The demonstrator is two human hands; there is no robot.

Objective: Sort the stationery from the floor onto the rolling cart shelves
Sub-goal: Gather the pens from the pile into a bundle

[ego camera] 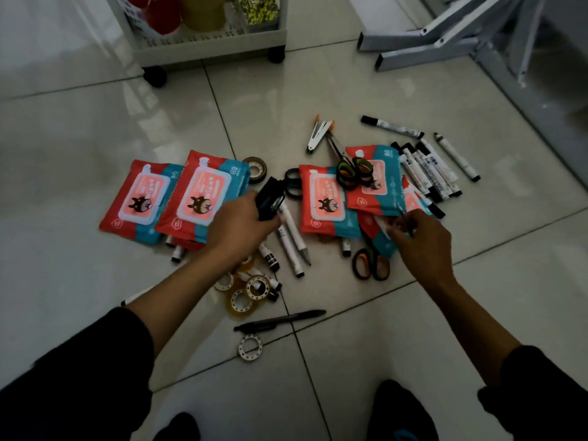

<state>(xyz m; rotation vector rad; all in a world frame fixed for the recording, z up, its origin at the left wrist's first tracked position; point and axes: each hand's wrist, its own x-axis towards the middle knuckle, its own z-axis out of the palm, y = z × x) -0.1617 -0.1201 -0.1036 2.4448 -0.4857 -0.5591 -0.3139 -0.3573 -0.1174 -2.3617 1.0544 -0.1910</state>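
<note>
The stationery lay spread on the glossy pale floor tiles [95, 128], in front of the white rolling cart [210, 43], which stood at the far side on small black wheels. Its lowest shelf had a slotted plastic bottom and already held red, yellow and patterned things that I could not identify.

The left hand [241, 224] had its fingers curled around a bundle of black items [269, 198]; they looked like hard plastic, but what they were exactly I could not tell. The right hand [420, 240] was lowered on the edge of a wipes pack, the fingers bent and pinching a thin dark stick [405, 221], maybe a pen; this part was dim.

Several soft, shiny wipes packs, red and teal with a pink lid, lay flat: two overlapping at the left [203, 192], others at the middle [324, 202]. On one pack rested scissors with black and orange ring handles [350, 170]. Another pair of scissors [370, 265] lay near the right hand, partly under a pack. A group of white round markers with black caps [426, 170] lay side by side at the right, more markers [291, 240] lay below the left hand. Rolls of clear yellowish tape [243, 296] were grouped under the left forearm, one small white roll [250, 346] apart, just beside a black pen [280, 319]. A dark tape roll [256, 168] sat beside the left packs. A white folded tool with orange tips [318, 135] lay further away.
</note>
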